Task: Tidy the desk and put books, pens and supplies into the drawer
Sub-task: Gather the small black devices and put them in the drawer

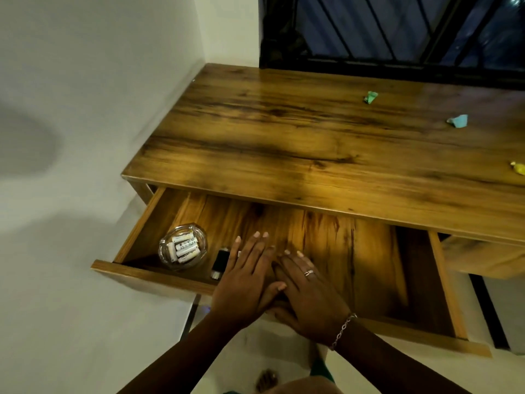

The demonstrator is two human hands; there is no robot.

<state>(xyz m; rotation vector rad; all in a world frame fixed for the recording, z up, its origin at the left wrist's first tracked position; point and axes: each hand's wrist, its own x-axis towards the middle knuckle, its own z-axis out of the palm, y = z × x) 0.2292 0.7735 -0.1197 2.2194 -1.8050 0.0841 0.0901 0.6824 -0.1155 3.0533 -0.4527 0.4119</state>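
Head view: left hand (247, 280) and right hand (309, 291) are lying flat, empty, over the drawer (369, 251); probably reaching next for the upper-right scraps (458, 121).

White wall (85, 66) L, dark window (397, 29) w/ diagonal bars, pale floor (85, 336)

The desk (312, 132) top is dark-grained wood, smooth with a glossy sheen. The open drawer (369, 251) is the same wood, duller inside. The dish (164, 248) is clear, shiny glass. The bracelet (342, 331) and ring (309, 273) are bright metal. The wall (85, 81) is matt white.
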